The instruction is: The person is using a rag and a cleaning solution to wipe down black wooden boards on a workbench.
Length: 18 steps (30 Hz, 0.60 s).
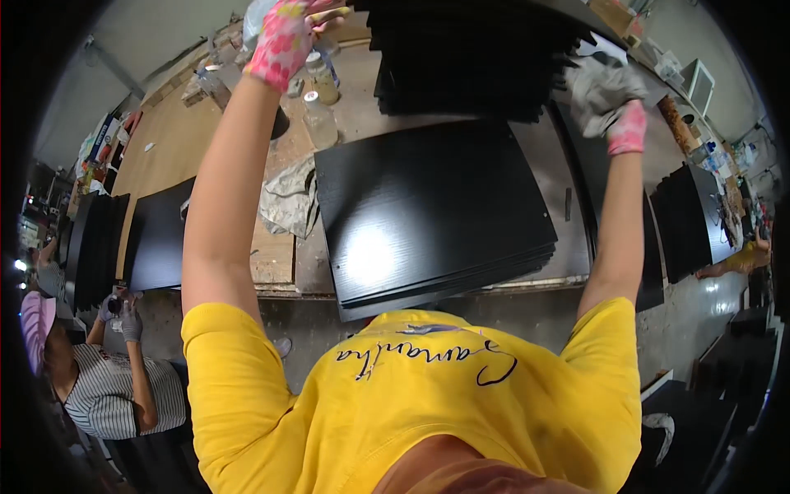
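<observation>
My left hand (284,43), in a pink floral glove, reaches to the far side of the bench. Its fingers close at the left corner of the top black board (485,18) on a tall stack; the frame's upper edge cuts off part of this hand. In a matching glove, my right hand (628,130) grips a crumpled grey rag (605,89) by the stack's right side. The rag hides most of those fingers. Nearer to me lies a low pile of glossy black boards (428,198), jutting past the bench's front edge.
Glass bottles (319,119) and a crumpled pale cloth (290,198) are left of the low pile. More black boards (687,218) stand at the right. A co-worker in a striped shirt (119,391) is at the left. The wooden bench (177,136) stretches away.
</observation>
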Motion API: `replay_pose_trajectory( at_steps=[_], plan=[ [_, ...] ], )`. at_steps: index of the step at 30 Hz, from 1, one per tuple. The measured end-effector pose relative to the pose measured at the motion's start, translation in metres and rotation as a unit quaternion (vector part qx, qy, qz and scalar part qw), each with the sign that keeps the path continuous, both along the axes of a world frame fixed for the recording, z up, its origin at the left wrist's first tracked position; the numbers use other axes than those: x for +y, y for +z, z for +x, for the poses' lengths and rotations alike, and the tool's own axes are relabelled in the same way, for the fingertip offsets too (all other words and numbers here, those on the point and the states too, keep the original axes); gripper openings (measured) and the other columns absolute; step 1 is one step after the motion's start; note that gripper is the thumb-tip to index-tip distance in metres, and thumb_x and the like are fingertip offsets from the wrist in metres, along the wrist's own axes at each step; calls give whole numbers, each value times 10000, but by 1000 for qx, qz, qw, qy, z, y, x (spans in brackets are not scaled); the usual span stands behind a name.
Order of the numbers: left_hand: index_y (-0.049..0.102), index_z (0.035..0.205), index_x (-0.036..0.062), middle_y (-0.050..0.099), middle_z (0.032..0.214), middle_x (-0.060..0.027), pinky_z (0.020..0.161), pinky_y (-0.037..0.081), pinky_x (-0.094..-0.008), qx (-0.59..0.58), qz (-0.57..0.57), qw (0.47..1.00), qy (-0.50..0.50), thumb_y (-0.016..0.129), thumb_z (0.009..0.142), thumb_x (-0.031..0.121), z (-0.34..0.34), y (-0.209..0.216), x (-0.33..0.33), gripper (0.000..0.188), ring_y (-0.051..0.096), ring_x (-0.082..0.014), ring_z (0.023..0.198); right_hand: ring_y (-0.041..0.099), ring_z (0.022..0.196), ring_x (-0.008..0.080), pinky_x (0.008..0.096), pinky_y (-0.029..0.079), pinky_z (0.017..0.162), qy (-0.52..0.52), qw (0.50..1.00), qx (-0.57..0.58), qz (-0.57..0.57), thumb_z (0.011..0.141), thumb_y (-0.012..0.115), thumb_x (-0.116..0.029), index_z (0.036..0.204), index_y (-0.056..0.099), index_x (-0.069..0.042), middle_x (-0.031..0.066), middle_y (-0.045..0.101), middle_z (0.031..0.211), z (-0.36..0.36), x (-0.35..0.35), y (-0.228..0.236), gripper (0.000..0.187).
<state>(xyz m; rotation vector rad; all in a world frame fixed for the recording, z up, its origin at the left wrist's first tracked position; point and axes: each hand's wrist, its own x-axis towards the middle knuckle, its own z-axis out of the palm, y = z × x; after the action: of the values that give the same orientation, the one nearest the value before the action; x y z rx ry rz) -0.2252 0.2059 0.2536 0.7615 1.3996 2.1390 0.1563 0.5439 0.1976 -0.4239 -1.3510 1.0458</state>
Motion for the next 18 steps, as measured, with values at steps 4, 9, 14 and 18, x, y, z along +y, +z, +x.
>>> replay_pose_trajectory(
  at_steps=[4, 9, 14, 18],
  plan=[
    [568, 1272, 70, 623, 1199, -124, 929, 497, -340, 212, -47, 970, 106, 712, 839, 191, 93, -55, -46, 472, 610, -253, 1096, 542, 633, 144, 347, 455, 576, 65, 893, -445, 0, 857, 611, -225, 755, 623, -36, 63, 606, 677, 3, -94, -96, 215],
    [547, 1303, 91, 517, 1329, -139, 981, 447, -396, 730, -44, 609, 306, 736, 815, 210, 108, -29, -23, 537, 515, -302, 1227, 417, 1278, 338, 409, 302, 1096, 80, 752, -514, 404, 809, 614, -453, 1301, 485, -14, 192, 445, 1377, -40, -216, -182, 672],
    [375, 1438, 114, 249, 1518, -229, 1147, 195, -490, 776, -201, 530, 277, 569, 899, 320, 94, 18, 60, 608, 219, -385, 1415, 294, 1372, 370, 441, 200, 1149, 182, 720, -543, 391, 864, 548, -470, 1371, 416, 8, 228, 341, 1455, -75, -278, -160, 710],
    [404, 1419, 227, 434, 1404, -224, 1054, 318, -478, 752, -253, 495, 354, 584, 876, 312, 59, 6, 111, 578, 440, -372, 1262, 418, 1288, 364, 437, 308, 1095, 166, 684, -624, 340, 836, 574, -415, 1280, 525, -33, 198, 490, 1350, -103, -241, -132, 588]
  ],
)
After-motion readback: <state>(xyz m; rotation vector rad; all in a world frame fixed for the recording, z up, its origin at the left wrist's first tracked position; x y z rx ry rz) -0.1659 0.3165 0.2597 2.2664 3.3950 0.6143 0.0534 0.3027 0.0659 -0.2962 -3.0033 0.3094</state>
